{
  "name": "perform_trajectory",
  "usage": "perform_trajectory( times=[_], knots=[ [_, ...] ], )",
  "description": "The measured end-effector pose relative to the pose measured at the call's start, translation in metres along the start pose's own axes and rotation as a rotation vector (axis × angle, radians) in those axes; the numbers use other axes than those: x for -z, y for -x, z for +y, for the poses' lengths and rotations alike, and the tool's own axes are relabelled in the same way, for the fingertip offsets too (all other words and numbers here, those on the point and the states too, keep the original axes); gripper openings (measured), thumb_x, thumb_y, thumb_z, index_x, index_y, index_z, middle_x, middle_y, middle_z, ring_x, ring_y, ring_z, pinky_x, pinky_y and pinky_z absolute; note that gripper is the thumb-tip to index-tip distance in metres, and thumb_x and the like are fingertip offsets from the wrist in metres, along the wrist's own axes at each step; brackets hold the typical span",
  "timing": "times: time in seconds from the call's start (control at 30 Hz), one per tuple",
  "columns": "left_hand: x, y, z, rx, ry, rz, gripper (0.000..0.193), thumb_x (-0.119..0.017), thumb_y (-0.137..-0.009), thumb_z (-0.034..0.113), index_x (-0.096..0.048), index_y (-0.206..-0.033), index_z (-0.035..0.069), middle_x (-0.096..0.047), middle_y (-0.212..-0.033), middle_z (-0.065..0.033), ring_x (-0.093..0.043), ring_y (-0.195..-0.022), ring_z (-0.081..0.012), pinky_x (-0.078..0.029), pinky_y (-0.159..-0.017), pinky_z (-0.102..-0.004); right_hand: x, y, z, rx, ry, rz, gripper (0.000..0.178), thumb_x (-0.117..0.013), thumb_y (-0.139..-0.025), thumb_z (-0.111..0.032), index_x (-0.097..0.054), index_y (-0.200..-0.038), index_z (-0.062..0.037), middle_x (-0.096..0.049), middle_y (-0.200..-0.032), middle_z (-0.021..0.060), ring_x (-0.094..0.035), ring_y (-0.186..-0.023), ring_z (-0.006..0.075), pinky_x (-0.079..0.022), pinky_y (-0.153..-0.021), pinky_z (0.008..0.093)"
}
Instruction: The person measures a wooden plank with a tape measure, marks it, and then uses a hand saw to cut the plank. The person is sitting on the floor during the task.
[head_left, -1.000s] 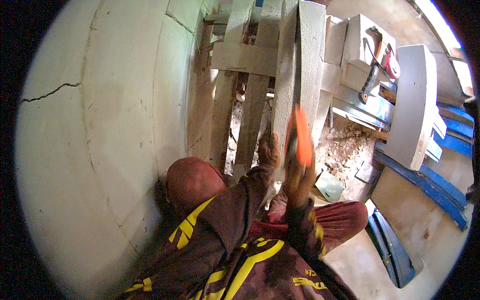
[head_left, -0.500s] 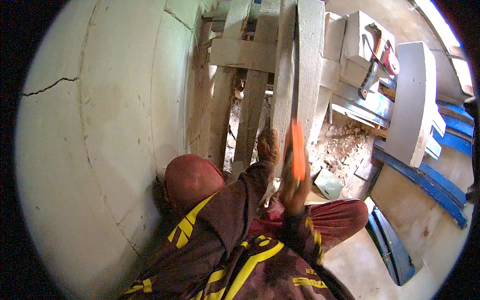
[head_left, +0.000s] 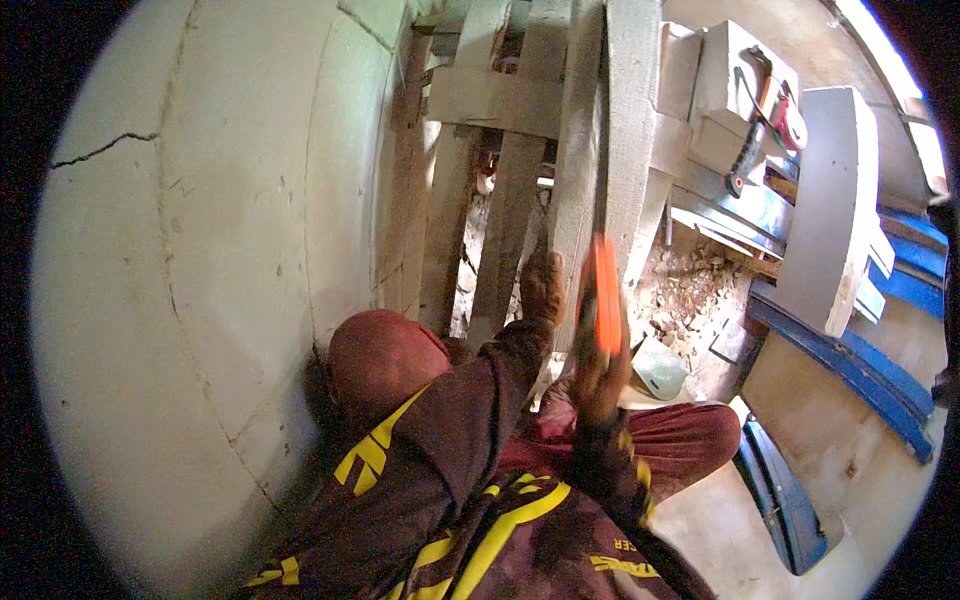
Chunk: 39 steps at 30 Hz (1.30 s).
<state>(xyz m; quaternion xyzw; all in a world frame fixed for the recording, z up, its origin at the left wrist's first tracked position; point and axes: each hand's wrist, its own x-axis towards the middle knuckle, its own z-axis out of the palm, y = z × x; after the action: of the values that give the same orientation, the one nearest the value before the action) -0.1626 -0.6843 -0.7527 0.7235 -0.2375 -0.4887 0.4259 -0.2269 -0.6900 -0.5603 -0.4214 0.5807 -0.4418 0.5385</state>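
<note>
- Fingers closed around an orange tool (head_left: 607, 305), your right hand (head_left: 600, 378) works low at the near end of two long pale boards; blur leaves the tool's kind hard to tell.
- Your left hand (head_left: 541, 290) bears against the left edge of the nearer-to-wall board (head_left: 578, 150), seemingly to steady it opposite the tool; how far its fingers open, you cannot tell from here.
- Side by side, that board and its right-hand neighbour (head_left: 630, 130) run away from you, a narrow dark gap between them, above your folded legs. Maroon knees (head_left: 388, 355) part to either side, an arrangement that appears to bring both hands close to the timber.
- Left of the pair, a crosspiece (head_left: 495, 100) lies over slats (head_left: 510, 200), apparently tying them together; a cracked pale wall (head_left: 240, 300) rises alongside.
- Upon a pale block (head_left: 722, 80) to your right rest a tool with a black-and-orange handle (head_left: 745, 165) and a red tape measure (head_left: 791, 130), parked, it would seem, within easy reach.
- No container shows plainly around you. Pale rubble (head_left: 690, 290) lies loose on the ground, beside a grey-green plate (head_left: 660, 368) with nothing visible on it.
- Farther right, a thick pale board (head_left: 825, 210) stands near curved blue planks (head_left: 850, 370), well apart from your hands.
</note>
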Motion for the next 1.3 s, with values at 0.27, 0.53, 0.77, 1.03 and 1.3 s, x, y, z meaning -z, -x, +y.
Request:
perform_trajectory(
  times=[0.27, 0.53, 0.77, 1.03, 1.3],
  knots=[
    [-0.009, -0.01, -0.018, -0.184, 0.015, 0.112, 0.042, -0.047, -0.101, 0.037, -0.063, -0.109, 0.0, -0.063, -0.11, -0.02, -0.057, -0.104, -0.0374, -0.043, -0.094, -0.0452, -0.029, -0.157, -0.021, 0.29, 0.27, -0.079, 0.046, -0.038, -0.106, -0.039, -0.058, -0.126, -0.0022, -0.064, -0.083, 0.0083, -0.062, -0.07, 0.0145, -0.05, -0.061, 0.0285],
    [0.003, -0.002, 0.011, -0.028, -0.1, -0.012, 0.048, -0.044, -0.101, 0.037, -0.056, -0.127, -0.001, -0.058, -0.126, -0.0234, -0.053, -0.117, -0.0396, -0.038, -0.103, -0.0468, 0.008, 0.019, 0.018, -0.153, -0.164, 0.009, 0.053, -0.04, -0.104, -0.036, -0.044, -0.14, 0.0025, -0.052, -0.136, 0.0193, -0.055, -0.12, 0.0267, -0.04, -0.105, 0.0401],
    [-0.007, -0.009, -0.003, -0.227, -0.018, 0.134, 0.047, -0.044, -0.101, 0.042, -0.063, -0.114, 0.001, -0.063, -0.113, -0.024, -0.056, -0.108, -0.0416, -0.041, -0.095, -0.048, -0.034, -0.167, -0.023, 0.369, 0.169, -0.067, 0.042, -0.04, -0.105, -0.037, -0.051, -0.135, -0.0107, -0.054, -0.064, 0.0024, -0.052, -0.049, 0.0095, -0.043, -0.046, 0.0281],
    [-0.004, -0.001, -0.002, -0.205, -0.136, 0.146, 0.045, -0.045, -0.101, 0.039, -0.062, -0.114, -0.001, -0.062, -0.115, -0.0238, -0.053, -0.11, -0.042, -0.038, -0.097, -0.0497, -0.004, 0.027, -0.012, 0.204, 0.19, -0.031, 0.061, -0.041, -0.102, -0.039, -0.04, -0.142, 0.0064, -0.048, -0.142, 0.0237, -0.048, -0.131, 0.0332, -0.034, -0.111, 0.0438],
    [0.0, -0.003, 0.015, -0.281, -0.039, 0.123, 0.043, -0.044, -0.101, 0.036, -0.062, -0.111, -0.001, -0.063, -0.105, -0.0239, -0.055, -0.099, -0.0443, -0.041, -0.09, -0.0506, -0.026, -0.173, -0.007, 0.333, 0.319, 0.001, 0.04, -0.042, -0.105, -0.031, -0.051, -0.136, -0.0087, -0.068, -0.085, 0.0099, -0.062, -0.063, 0.0258, -0.05, -0.057, 0.0402]
  ],
)
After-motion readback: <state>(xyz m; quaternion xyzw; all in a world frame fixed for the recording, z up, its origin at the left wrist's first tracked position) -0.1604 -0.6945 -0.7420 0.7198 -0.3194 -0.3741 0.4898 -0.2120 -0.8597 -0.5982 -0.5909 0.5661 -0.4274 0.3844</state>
